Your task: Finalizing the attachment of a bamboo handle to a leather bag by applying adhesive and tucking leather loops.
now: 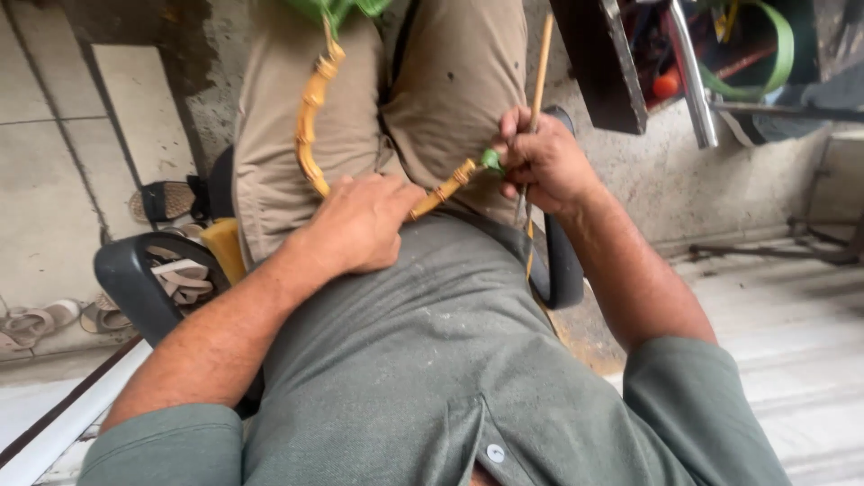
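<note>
The person sits in a dark-armed chair (135, 279), looking down at khaki trousers (450, 81) and a grey-green shirt (423, 360). Across the lap lies a curved bamboo piece (310, 126) — yellow, jointed, bent like a bow — running from the far middle down to the near thigh and up again to the right. The left hand (360, 225) lies palm down on it, fingers curled over the bend, pressing it against the leg. The right hand (544, 162) is clenched around the bamboo's right end, where a bit of green tape (491, 160) shows, and it also pinches a thin cane strip (540, 63) that rises toward the far side. At the left, on the tiled floor (54, 180), lie sandals (162, 200) (several pairs, near the chair). A metal bar (693, 81) slants at the far right.
</note>
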